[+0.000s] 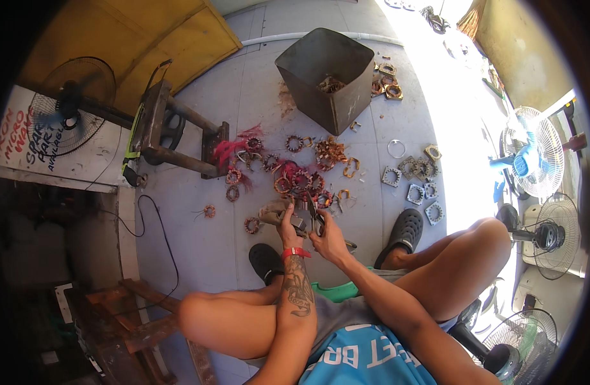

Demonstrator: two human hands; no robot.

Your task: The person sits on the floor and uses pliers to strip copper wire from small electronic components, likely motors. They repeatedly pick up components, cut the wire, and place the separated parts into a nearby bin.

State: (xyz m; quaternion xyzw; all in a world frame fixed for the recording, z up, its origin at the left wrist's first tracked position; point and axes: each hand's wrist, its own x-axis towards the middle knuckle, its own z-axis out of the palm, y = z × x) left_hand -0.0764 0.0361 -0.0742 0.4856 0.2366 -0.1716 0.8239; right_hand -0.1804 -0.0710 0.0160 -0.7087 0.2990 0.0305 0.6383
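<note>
I sit low over a floor strewn with motor parts. My right hand is closed round the handles of dark pliers or cutters, their jaws pointing away from me. Close beside it, my left hand has its fingers closed next to a brownish metal block; what they grip is partly hidden. Just beyond both hands lies a pile of ring-shaped fan motor stators with reddish windings. A clump of copper coil wire lies behind the pile, and loose red strands spread to its left.
A dark square metal bin stands beyond the pile, with scraps inside. Bare stator cores lie at the right, and more wound ones beside the bin. A wooden stool frame lies left. Several fans line the right side.
</note>
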